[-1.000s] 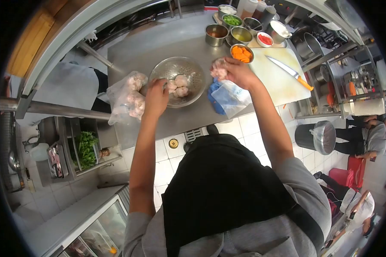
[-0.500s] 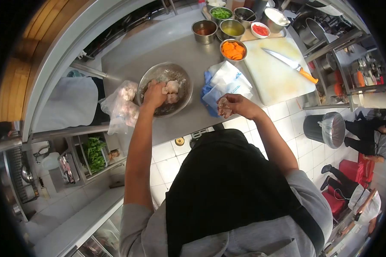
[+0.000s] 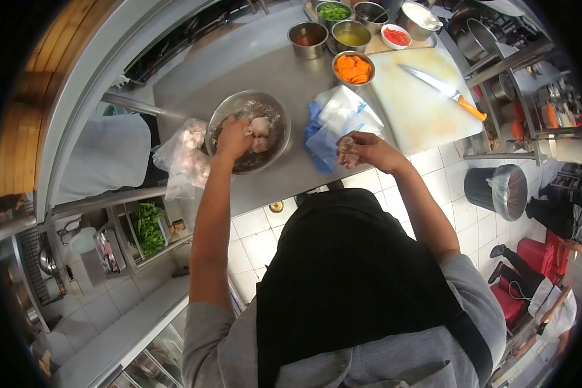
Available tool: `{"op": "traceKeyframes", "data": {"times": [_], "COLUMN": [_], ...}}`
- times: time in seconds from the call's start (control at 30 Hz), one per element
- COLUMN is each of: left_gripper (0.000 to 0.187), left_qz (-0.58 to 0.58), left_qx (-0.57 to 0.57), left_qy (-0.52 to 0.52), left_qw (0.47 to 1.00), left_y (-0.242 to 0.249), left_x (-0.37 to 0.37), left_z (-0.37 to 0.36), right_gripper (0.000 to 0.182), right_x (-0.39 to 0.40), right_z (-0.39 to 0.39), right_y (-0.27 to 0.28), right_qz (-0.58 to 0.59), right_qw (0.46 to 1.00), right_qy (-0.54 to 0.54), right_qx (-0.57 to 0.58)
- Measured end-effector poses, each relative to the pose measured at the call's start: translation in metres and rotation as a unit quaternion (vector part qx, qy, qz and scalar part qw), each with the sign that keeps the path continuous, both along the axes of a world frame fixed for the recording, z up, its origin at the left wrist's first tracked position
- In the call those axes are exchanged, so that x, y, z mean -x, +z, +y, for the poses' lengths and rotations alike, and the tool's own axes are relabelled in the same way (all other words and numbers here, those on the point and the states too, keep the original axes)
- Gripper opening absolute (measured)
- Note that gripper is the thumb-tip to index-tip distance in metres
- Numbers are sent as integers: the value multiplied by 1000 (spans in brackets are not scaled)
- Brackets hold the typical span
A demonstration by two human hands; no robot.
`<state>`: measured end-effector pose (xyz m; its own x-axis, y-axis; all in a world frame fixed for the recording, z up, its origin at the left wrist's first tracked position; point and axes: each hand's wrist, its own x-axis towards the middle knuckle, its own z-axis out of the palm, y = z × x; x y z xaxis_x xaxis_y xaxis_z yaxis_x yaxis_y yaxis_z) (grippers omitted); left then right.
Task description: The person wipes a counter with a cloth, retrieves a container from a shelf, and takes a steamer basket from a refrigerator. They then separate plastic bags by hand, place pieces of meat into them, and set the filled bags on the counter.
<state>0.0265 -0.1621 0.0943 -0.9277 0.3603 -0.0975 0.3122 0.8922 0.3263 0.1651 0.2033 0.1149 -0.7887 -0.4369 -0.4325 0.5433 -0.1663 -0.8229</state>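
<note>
My left hand point(image 3: 233, 138) reaches down into a steel bowl point(image 3: 282, 132), its fingers curled and their tips partly hidden. Right beside those fingers lie pale pink pieces of raw meat point(image 3: 260, 127), and dark wet bits coat the bowl's inside. Over the table's front edge, my right hand point(image 3: 371, 152) is closed round a small crumpled, pinkish, partly see-through thing point(image 3: 347, 151); its kind cannot be made out. A clear plastic bag point(image 3: 186, 161) with more raw meat touches the bowl's left side. White and blue plastic bags point(image 3: 343, 116) lie just beyond my right hand.
On the right, an orange-handled knife point(image 3: 443, 87) rests on a white cutting board point(image 3: 420, 116). Sliced carrots point(image 3: 354, 68) fill one of several steel containers at the back. A lined bin point(image 3: 498, 187) stands on the floor, with other people farther right.
The camera view has shifted slightly. My right hand has turned a little and moved slightly right and up, still holding the crumpled thing. My left hand stays in the bowl.
</note>
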Motion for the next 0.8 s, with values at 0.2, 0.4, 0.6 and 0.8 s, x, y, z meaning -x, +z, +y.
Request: {"op": "traceKeyframes", "data": {"times": [0.2, 0.4, 0.6, 0.8], "left_gripper": [36, 33, 42, 44], "left_qz": [28, -189, -225, -229], "left_qx": [-22, -395, -683, -731], "left_qy": [-29, 65, 106, 100], "left_qw": [999, 897, 687, 635], "left_y": [-2, 44, 51, 39], "left_x": [9, 5, -35, -67], "left_z": [-15, -44, -69, -88], "right_gripper": [28, 31, 31, 40], "right_x": [-14, 33, 88, 110], "right_z": [-27, -111, -198, -217], "right_y": [20, 60, 21, -7], "right_qz": [58, 268, 446, 395], "right_qw": [998, 943, 692, 636], "right_qy": [22, 70, 204, 320], "right_qx": [21, -182, -530, -581]}}
